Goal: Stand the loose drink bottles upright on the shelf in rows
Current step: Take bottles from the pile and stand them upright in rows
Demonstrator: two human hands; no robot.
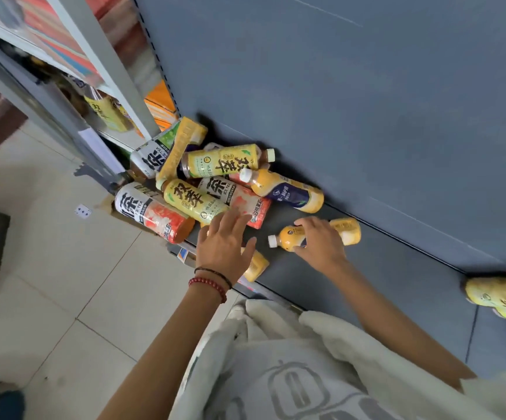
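Observation:
Several drink bottles lie in a heap at the left end of a dark grey shelf [391, 292]. Among them are a yellow-label tea bottle [226, 160], another yellow tea bottle [194, 201], a red ice tea bottle [155, 213] and an orange juice bottle with a blue label [285, 189]. My right hand [321, 241] grips a small orange juice bottle [288, 236] that lies on its side apart from the heap. My left hand [224, 244] hovers with fingers spread over the heap's near edge, above a partly hidden yellow bottle [256, 266].
The shelf's grey back panel [367, 101] rises behind the bottles. Two yellow bottles [503, 298] sit at the right edge of the view. A neighbouring white shelf unit [103, 95] holds more goods at the left. Pale floor tiles [64, 283] lie below.

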